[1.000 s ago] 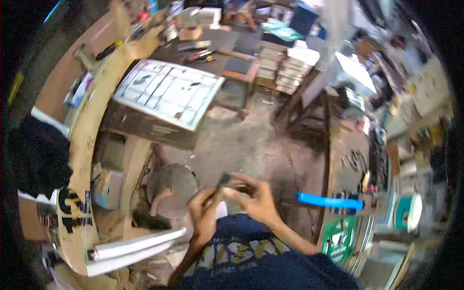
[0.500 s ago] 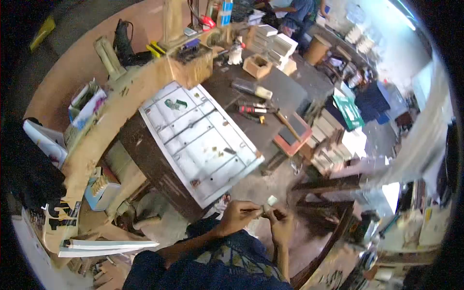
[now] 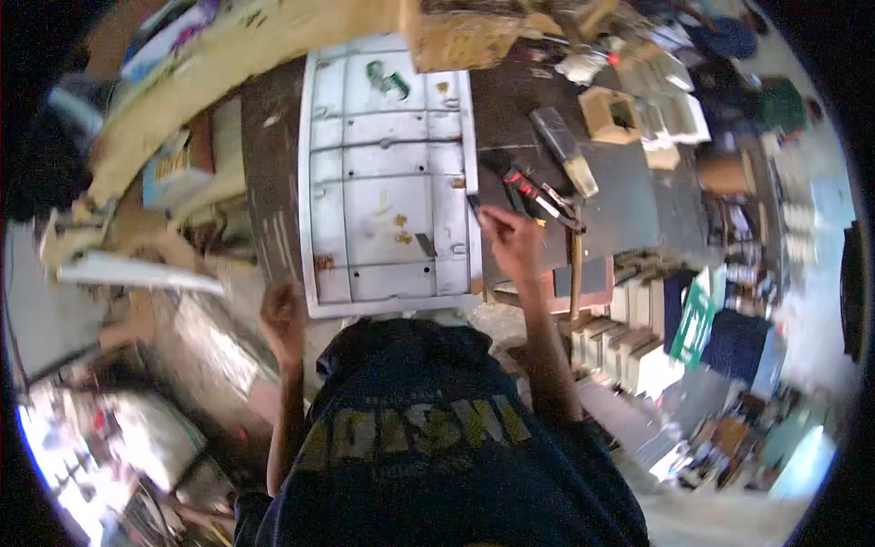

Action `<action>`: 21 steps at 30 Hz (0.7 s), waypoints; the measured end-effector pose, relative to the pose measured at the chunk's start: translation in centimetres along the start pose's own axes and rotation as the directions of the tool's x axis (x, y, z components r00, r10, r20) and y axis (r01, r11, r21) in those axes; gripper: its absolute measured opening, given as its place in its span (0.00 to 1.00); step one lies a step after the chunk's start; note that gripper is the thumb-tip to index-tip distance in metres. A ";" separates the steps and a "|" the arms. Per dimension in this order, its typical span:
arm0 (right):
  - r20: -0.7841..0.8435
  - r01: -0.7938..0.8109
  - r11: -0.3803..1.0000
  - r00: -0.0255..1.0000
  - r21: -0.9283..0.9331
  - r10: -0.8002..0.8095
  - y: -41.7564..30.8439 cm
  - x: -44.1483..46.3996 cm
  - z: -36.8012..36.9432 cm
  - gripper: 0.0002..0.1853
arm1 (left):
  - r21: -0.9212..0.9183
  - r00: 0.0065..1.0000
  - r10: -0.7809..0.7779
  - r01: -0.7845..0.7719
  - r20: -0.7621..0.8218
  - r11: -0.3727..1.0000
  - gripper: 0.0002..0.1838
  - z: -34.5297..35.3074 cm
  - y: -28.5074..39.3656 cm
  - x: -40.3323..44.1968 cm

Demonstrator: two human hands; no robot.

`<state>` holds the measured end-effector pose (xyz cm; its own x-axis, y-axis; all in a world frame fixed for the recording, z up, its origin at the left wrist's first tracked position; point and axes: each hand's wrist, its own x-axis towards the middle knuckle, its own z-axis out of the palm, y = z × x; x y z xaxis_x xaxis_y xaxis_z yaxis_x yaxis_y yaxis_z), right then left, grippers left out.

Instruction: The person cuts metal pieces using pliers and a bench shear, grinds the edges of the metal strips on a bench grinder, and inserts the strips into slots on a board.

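Note:
My right hand point(image 3: 515, 242) is at the right edge of a white panel point(image 3: 374, 205) with raised ribs, its fingers pinched on a small dark piece point(image 3: 473, 204). My left hand point(image 3: 283, 321) hangs beside the panel's lower left corner, blurred, and its fingers are too smeared to read. On the panel lie a green item point(image 3: 389, 82), a small dark strip point(image 3: 426, 243) and some yellowish bits point(image 3: 401, 228). Just right of my right hand are red-and-black tools point(image 3: 527, 187) and a hammer-like tool with a wooden handle point(image 3: 576, 273).
A thick wooden beam point(image 3: 228, 46) curves across the upper left. A wooden hexagonal box point(image 3: 609, 116) and a brush-like tool point(image 3: 563, 150) are on the dark table. Stacked pale blocks point(image 3: 629, 342) stand at the lower right, near a green packet point(image 3: 697, 314). White strips point(image 3: 137, 272) jut out at left.
The view has turned and come closer to the white panel. My hands, together before, are now apart: the right at the panel's right edge, the left low at its left. The pale piece between them is gone from sight.

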<state>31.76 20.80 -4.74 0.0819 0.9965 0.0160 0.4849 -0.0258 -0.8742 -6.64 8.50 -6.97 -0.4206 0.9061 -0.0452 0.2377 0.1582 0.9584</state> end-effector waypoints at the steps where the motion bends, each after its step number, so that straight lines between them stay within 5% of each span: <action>1: 0.034 0.053 0.990 0.998 -0.132 -0.049 -0.1 2.1 -0.6 0.10 | -0.031 0.979 0.119 -0.125 -0.163 0.992 0.11 -1.0 -2.9 -1.4; 2: 0.119 0.113 0.974 0.989 -0.196 -0.090 0.8 4.4 -0.9 0.09 | 0.033 0.964 0.049 -0.042 -0.262 0.999 0.11 -2.3 -3.6 -3.5; 3: 0.197 0.180 0.950 0.971 -0.256 -0.131 1.5 6.8 -1.0 0.08 | -0.095 0.925 -0.068 0.035 -0.373 0.995 0.11 -4.0 -7.7 -6.0; 6: 0.297 0.359 0.913 0.909 -0.196 -0.293 1.5 11.1 0.3 0.08 | 0.117 0.884 -0.141 0.214 -0.446 0.970 0.15 -6.7 -13.2 -16.6; 7: 0.372 0.455 0.869 0.854 -0.193 -0.365 2.0 12.3 0.9 0.08 | -0.060 0.874 -0.251 0.249 -0.416 0.967 0.13 -7.2 -15.2 -20.6; 8: 0.409 0.410 0.894 0.858 -0.183 -0.310 2.5 13.0 1.7 0.08 | -0.438 0.943 -0.213 0.084 -0.254 0.895 0.13 -6.5 -17.6 -24.0; 9: 0.434 0.416 0.893 0.846 -0.174 -0.310 2.5 13.3 2.1 0.08 | -0.845 0.983 -0.166 0.023 -0.078 0.534 0.12 -5.6 -19.2 -27.1; 10: 0.455 0.415 0.881 0.845 -0.225 -0.282 2.3 13.6 2.4 0.08 | -0.983 0.989 -0.115 0.112 0.095 0.149 0.11 -4.7 -20.9 -30.1; 12: 0.490 0.464 0.843 0.821 -0.272 -0.293 2.4 14.3 2.8 0.08 | -0.902 0.908 -0.410 0.244 0.084 0.356 0.11 -1.8 -18.7 -35.1; 13: 0.506 0.472 0.840 0.811 -0.267 -0.295 2.8 14.7 2.9 0.08 | -0.679 0.796 -0.605 0.433 -0.021 0.593 0.11 -0.4 -17.0 -36.7; 14: 0.514 0.485 0.841 0.798 -0.238 -0.314 3.2 15.1 3.0 0.08 | -0.479 0.704 -0.704 0.588 -0.094 0.652 0.11 0.7 -15.7 -37.6; 19: 0.560 0.545 0.815 0.745 -0.198 -0.362 2.6 15.8 2.4 0.07 | -0.336 0.618 -0.767 0.695 -0.172 0.635 0.13 3.0 -13.5 -36.4; 21: 0.616 0.495 0.828 0.747 -0.264 -0.250 1.8 15.9 2.3 0.07 | -0.326 0.624 -0.757 0.687 -0.193 0.649 0.13 3.0 -13.0 -35.3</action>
<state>31.93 36.76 -7.19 -0.5966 0.7996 -0.0684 0.6717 0.4509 -0.5878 7.77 -24.32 -18.68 -0.6117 0.3694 -0.6996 -0.4204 0.5974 0.6830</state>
